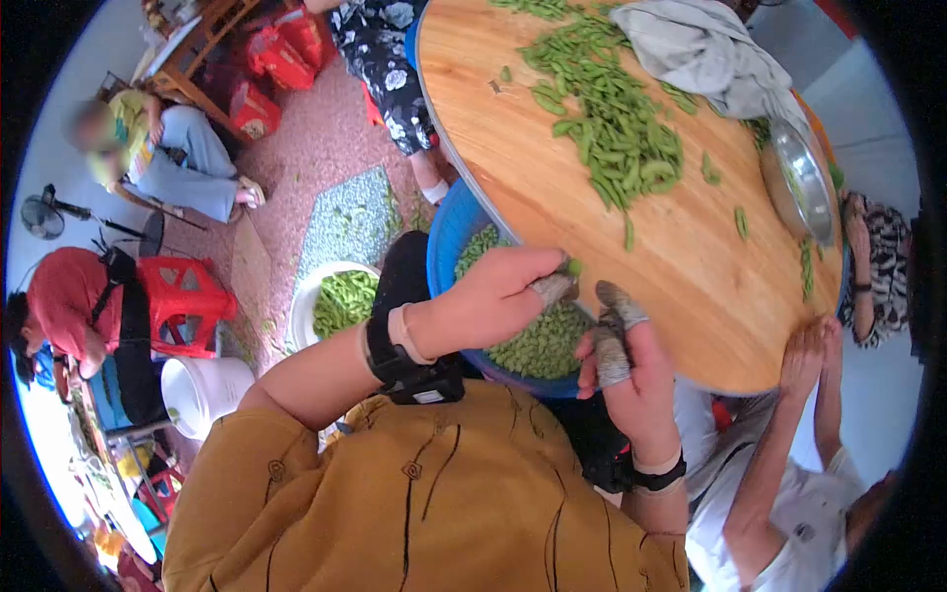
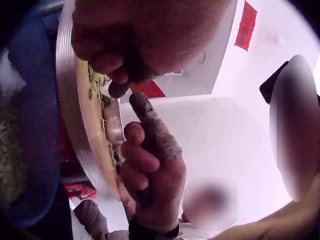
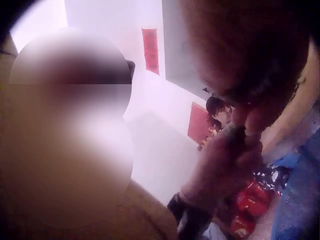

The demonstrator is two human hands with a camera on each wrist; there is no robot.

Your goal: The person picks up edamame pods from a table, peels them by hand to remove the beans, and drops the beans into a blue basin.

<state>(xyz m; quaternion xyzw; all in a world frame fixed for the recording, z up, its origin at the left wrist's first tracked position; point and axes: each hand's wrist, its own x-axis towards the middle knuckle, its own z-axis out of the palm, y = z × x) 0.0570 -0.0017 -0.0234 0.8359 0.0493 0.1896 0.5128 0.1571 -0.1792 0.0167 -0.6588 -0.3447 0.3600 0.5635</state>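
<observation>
In the head view, my left hand (image 1: pixel 498 296) pinches a small green piece (image 1: pixel 576 267) between curled fingers and a wrapped thumb, above the blue basket's edge. My right hand (image 1: pixel 631 370) is just beside it, its wrapped thumb and finger extended, with nothing visible between them. Below both, the blue basket (image 1: pixel 443 237) holds shelled green beans (image 1: pixel 538 345). A heap of green pods (image 1: pixel 626 128) lies on the round wooden table (image 1: pixel 513 163). The left wrist view shows my left hand (image 2: pixel 150 35) over the right (image 2: pixel 157 165); the piece is not discernible there.
A metal bowl (image 1: pixel 797 183) and a grey cloth (image 1: pixel 700 54) are on the table. Another person's hands (image 1: pixel 811 355) touch its near right edge. To the left stand a tub of pods (image 1: pixel 345 303), a white bucket (image 1: pixel 204 393) and a red stool (image 1: pixel 187 296). Other people sit around.
</observation>
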